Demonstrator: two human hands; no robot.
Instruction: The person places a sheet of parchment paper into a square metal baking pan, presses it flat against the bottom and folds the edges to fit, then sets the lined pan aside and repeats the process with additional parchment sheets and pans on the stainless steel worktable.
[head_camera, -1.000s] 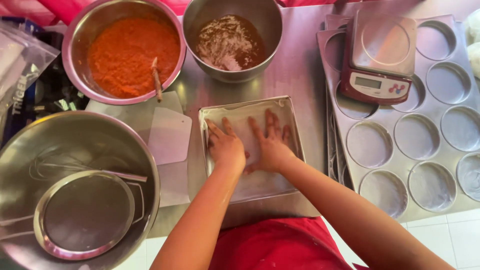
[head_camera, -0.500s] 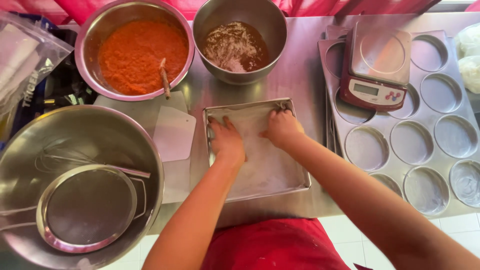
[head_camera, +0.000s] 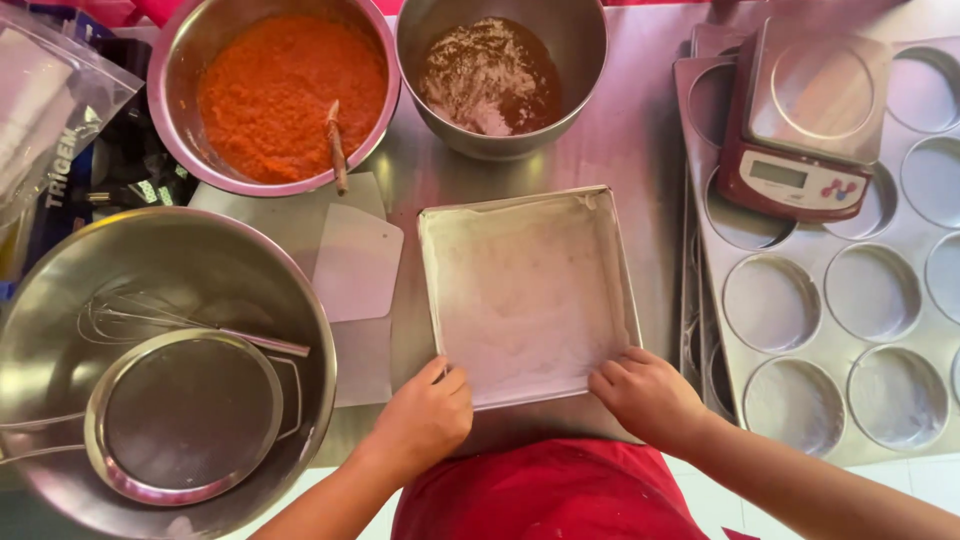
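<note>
A square metal baking pan (head_camera: 527, 290) lined with white paper lies on the steel table in front of me. My left hand (head_camera: 425, 415) rests at the pan's near left corner, fingers curled against its rim. At the near right corner my right hand (head_camera: 650, 395) touches the rim in the same way. The pan holds nothing but its lining.
Behind the pan stand a bowl of grated orange carrot (head_camera: 285, 85) with a wooden stick and a bowl of brown mixture (head_camera: 495, 75). A large bowl (head_camera: 150, 350) with whisk and sieve sits left, beside a white scraper (head_camera: 355, 265). A scale (head_camera: 805, 115) rests on round-cavity trays (head_camera: 870, 320).
Both hands have drawn back from pressing the paper inside the pan to its near corners. The pan's lined bottom now shows uncovered.
</note>
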